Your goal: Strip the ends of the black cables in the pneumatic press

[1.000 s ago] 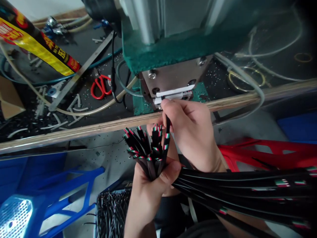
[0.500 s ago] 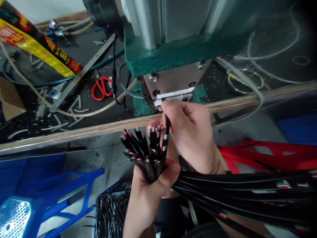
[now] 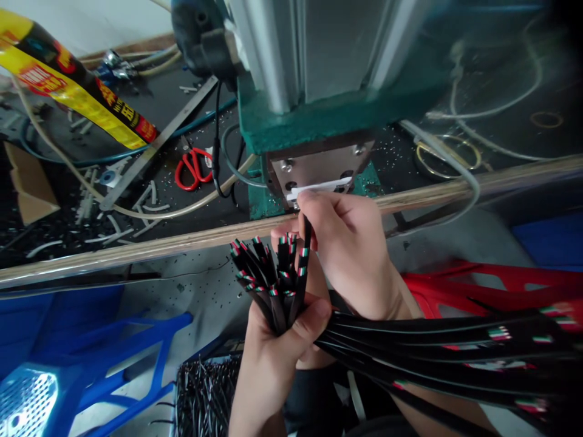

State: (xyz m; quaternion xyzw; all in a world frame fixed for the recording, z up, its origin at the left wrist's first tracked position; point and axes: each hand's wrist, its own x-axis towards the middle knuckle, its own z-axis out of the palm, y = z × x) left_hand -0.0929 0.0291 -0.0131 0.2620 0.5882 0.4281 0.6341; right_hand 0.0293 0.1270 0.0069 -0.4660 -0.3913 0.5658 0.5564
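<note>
My left hand (image 3: pixel 285 346) is closed around a bundle of black multi-core cables (image 3: pixel 264 279), whose cut ends show red, white and green cores and fan out above my fist. The long lengths trail off to the right. With thumb and fingers pinched, my right hand (image 3: pixel 350 249) holds one cable (image 3: pixel 306 233) of the bundle. Its tip is at the white-edged jaw (image 3: pixel 323 186) of a green press (image 3: pixel 310 121), hidden behind my thumb. The jaw's steel plate (image 3: pixel 319 167) sits low, close to the bed.
On the bench are red-handled scissors (image 3: pixel 195 169), a steel ruler (image 3: pixel 159 142), a yellow-and-black tube (image 3: pixel 77 85) and tubing offcuts. A wooden edge (image 3: pixel 136 249) runs along the front. Below are a blue stool (image 3: pixel 127 358), a red stool (image 3: pixel 492 282) and a box of black pieces (image 3: pixel 207 394).
The press's upper plate has come down, and the gap between its white strips has closed. Both hands keep hold of the cables in nearly the same place. The view has shifted slightly.
</note>
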